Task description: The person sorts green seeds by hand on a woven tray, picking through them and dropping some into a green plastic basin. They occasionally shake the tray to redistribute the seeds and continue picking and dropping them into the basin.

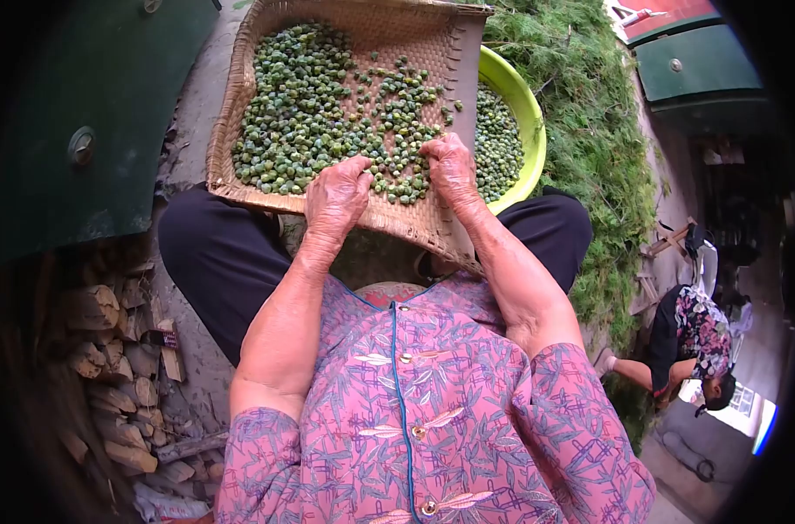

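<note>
sitting over a gray floor (201,371), with a woven tray (419,223) across both knees. touching little green balls (284,113) near the tray's bottom edge, left hand (338,190) and right hand (452,170) bent with fingertips close together; can't tell what they pinch. by the tray's right edge, a yellow-green tub (534,131) of more balls, then leafy branches (590,131). far left, chopped wood (140,384). far right, a bent-over person (699,336).

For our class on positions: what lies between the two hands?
Between the left hand and the right hand lie small green fruits on the woven tray, in the head view.
</note>
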### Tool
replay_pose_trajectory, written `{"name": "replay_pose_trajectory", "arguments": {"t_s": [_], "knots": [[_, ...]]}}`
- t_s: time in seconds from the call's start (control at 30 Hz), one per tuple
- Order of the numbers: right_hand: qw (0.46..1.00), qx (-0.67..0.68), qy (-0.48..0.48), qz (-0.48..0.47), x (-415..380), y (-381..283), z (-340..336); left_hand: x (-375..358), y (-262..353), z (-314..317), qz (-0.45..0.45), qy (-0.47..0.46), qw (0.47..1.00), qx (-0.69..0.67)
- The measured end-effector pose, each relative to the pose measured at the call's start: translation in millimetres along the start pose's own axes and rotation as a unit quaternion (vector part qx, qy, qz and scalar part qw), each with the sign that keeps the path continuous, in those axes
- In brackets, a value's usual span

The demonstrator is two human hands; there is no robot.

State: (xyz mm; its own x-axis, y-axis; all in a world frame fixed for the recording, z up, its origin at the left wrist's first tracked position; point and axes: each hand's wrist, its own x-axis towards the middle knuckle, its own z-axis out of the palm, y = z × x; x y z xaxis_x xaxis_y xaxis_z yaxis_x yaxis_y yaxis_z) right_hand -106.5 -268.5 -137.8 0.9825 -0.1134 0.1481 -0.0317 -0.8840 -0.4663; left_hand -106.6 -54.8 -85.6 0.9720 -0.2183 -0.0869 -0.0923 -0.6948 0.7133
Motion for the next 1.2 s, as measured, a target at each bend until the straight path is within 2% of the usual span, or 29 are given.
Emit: {"name": "replay_pose_trajectory", "arguments": {"t_s": [0.1,0.33,0.47,0.53,0.63,0.87,0.97,1.03,1.1,1.2], "knots": [[0.998,-0.017,0.048,0.025,6.8,-0.5,-0.8,0.3,2.1,-0.8,0.005,0.0,1.0,0.008],[1.0,-0.018,0.011,0.001,1.0,-4.2,-1.2,0.8,4.0,-1.9,-0.002,-0.009,1.0,0.011],[0.999,-0.024,0.028,-0.002,5.4,-4.5,0.9,0.5,3.8,-2.1,0.005,-0.007,1.0,0.01],[0.996,-0.071,-0.022,-0.051,8.3,-5.6,-2.0,0.7,4.1,-1.8,0.002,-0.009,1.0,0.01],[0.99,-0.098,-0.025,-0.1,12.2,-5.5,-0.1,0.1,2.9,-0.4,0.007,0.009,1.0,0.014],[0.984,-0.12,-0.018,-0.133,15.6,-0.1,7.0,-0.1,2.6,-1.8,0.001,-0.001,1.0,0.018],[0.994,-0.06,-0.008,-0.095,13.5,-1.4,3.8,-0.4,4.1,-2.2,0.001,-0.001,1.0,0.015],[1.0,0.024,0.006,-0.016,13.8,-1.4,3.5,-0.7,4.0,-2.6,-0.002,0.001,1.0,0.013],[0.999,0.046,0.02,-0.006,14.2,-3.6,-1.3,-0.5,3.5,-1.8,0.004,0.005,1.0,0.014],[0.965,0.246,-0.029,0.088,13.5,-5.6,-7.5,0.0,1.5,-0.5,0.016,0.012,1.0,0.013]]}}
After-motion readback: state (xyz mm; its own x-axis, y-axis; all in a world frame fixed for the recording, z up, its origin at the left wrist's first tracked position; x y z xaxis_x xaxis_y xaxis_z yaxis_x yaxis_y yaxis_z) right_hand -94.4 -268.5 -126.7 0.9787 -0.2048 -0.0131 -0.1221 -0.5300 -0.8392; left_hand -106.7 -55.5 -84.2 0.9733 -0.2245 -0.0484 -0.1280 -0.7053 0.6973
